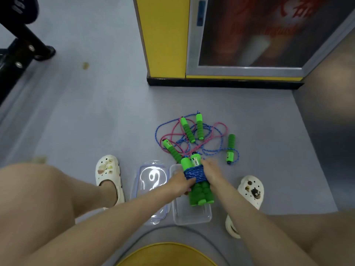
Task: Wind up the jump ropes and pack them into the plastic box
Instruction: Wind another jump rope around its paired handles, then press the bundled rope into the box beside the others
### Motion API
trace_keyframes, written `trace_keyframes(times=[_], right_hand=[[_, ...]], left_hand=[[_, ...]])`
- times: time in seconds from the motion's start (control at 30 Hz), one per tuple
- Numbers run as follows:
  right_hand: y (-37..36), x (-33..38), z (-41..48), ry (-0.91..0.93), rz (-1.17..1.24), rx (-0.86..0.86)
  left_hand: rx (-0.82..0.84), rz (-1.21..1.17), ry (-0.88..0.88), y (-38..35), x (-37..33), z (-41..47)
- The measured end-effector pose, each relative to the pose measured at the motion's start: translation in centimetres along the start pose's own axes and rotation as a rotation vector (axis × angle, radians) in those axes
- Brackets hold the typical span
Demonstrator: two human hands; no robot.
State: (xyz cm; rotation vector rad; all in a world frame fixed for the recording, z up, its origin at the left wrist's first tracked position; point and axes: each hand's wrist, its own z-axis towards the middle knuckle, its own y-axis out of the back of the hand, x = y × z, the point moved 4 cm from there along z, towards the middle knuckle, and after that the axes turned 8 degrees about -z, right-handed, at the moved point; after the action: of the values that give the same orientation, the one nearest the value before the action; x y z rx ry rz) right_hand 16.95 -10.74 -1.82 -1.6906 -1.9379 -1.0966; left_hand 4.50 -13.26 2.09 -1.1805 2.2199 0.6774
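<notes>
Grey-blue floor (96, 112) covers the whole work area. At the far side stands a yellow cabinet (165, 35) on a black plinth (221, 83), with a framed glass panel (259, 35) beside it. Red writing behind the glass is too blurred to read. A black metal frame (23, 45) occupies the upper left corner.

A clear plastic box (192, 217) lies open on the floor between the person's white clogs (108, 173), with its lid (151, 181) just to the left. The left hand (181, 184) and right hand (211, 171) each have their grip clamped on a wound rope bundle (196, 174): green handles bound in blue cord, held over the box's far end. Loose ropes (192, 135), pink and blue, lie tangled just beyond. The handle labels are illegible.
</notes>
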Motion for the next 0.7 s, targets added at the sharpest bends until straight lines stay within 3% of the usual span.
trace_keyframes(times=[0.27, 0.7], right_hand=[[-4.1, -7.9, 3.8, -0.146, 0.051, 0.169], [-7.5, -12.6, 6.9, -0.116, -0.197, 0.107]], left_hand=[[-0.160, -0.156, 0.153, -2.5, 7.5, 6.1], [-0.285, 0.266, 0.176, -1.7, 12.3, 11.3]])
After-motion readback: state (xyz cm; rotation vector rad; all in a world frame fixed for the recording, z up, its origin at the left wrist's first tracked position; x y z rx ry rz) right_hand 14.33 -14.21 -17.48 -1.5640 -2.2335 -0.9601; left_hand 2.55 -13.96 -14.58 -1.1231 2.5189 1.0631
